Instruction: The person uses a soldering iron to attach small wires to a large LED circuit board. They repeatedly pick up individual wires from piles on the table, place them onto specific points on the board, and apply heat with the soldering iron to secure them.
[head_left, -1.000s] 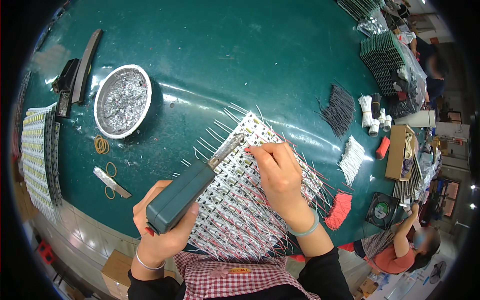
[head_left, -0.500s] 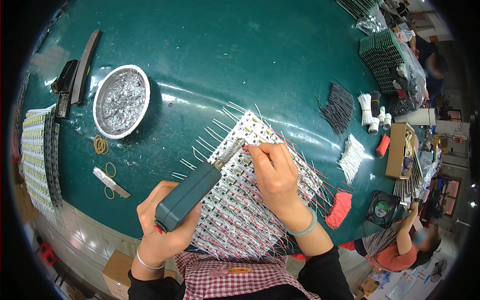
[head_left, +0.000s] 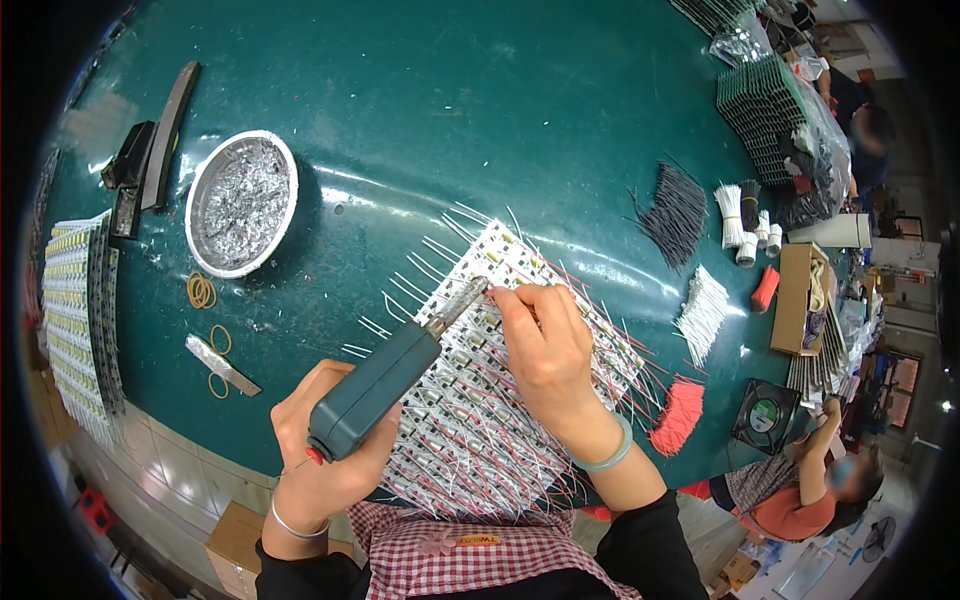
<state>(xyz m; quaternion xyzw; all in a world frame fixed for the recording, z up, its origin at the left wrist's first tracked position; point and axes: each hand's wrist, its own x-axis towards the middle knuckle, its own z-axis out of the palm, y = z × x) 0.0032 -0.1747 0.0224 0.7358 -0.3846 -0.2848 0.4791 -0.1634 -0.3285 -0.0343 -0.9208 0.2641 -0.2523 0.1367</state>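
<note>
My left hand is wrapped round a dark green soldering gun, whose metal tip points up and right onto a panel of white circuit boards. Bent low over the same panel, my right hand has its thumb and fingertips pinched on a thin red wire right at the gun's tip. Many red and white wires stick out from the boards. The exact joint beneath the tip is too small to make out.
On the green table stand a white-rimmed bowl of silvery scraps and rubber bands. Black, white and red wire bundles lie at right, near a small fan. More board panels are at left. Co-workers sit beyond the right edge.
Almost nothing differs. The soldering gun and both hands have shifted very slightly left, with the tip still at the pinched wire.
</note>
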